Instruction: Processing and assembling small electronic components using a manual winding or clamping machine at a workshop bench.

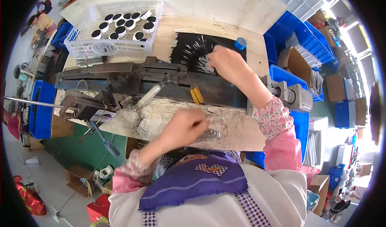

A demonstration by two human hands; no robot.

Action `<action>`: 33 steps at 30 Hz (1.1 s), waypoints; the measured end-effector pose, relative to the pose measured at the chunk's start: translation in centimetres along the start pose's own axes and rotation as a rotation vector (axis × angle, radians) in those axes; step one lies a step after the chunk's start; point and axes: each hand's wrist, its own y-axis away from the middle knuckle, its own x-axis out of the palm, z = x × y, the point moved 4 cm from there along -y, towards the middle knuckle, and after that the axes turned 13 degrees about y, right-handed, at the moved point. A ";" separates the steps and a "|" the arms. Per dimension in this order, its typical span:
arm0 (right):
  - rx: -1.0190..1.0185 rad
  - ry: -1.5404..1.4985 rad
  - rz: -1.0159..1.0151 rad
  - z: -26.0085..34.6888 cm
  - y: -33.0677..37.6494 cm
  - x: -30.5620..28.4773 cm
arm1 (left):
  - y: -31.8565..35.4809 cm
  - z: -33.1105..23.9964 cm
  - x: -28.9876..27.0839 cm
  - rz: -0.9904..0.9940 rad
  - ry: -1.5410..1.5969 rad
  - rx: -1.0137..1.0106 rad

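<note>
Far left: blue bins [40, 106] stand on the floor beside the surface [249, 130]; they are well apart from both hands

White basket [114, 28]: it sits at the back left of the surface; round black and white caps [120, 24] lie inside it; it is far from both hands

Dark metal machine [132, 80]: it is long and lies across the middle of the surface; it has a spring at its left end; a shiny handle sticks out toward the person

Left hand [183, 126]: it is at the front of the surface, near the person's body; the fingers are curled shut on a bunch of thin silver wires [211, 135]; the wire ends poke out to the right of the hand

Black mat [193, 48]: it lies behind the machine; more thin silver pins [199, 56] are spread on it like a fan

Right hand [227, 62]: it reaches over the machine to the black mat; the fingertips are pinched close together and touch the pins there; I cannot tell if it has one lifted

Blue roll [240, 43]: small and round; it stands on the back right corner of the mat, just beside the right hand

Grey metal block [295, 96]: it sits at the right end of the machine, past the right arm

Far right: more blue bins [305, 38] and brown boxes [293, 60]
</note>
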 end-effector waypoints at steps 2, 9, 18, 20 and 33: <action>-0.004 -0.052 -0.045 -0.7 0.3 -0.8 | -3.6 2.1 0.7 -0.046 -0.034 -0.023; -0.226 -0.206 -0.170 1.4 4.2 -4.4 | -7.9 3.7 -1.2 -0.134 -0.344 0.069; -0.125 -0.569 -0.380 3.9 1.2 -2.4 | -1.9 -3.2 -7.4 -0.597 -1.004 0.613; -0.134 -0.581 -0.305 4.4 0.6 -1.0 | 1.2 -1.8 -5.9 -0.714 -0.625 0.517; -0.135 -0.563 -0.288 5.1 0.2 -0.6 | 0.5 1.1 -0.9 -0.366 0.586 -0.659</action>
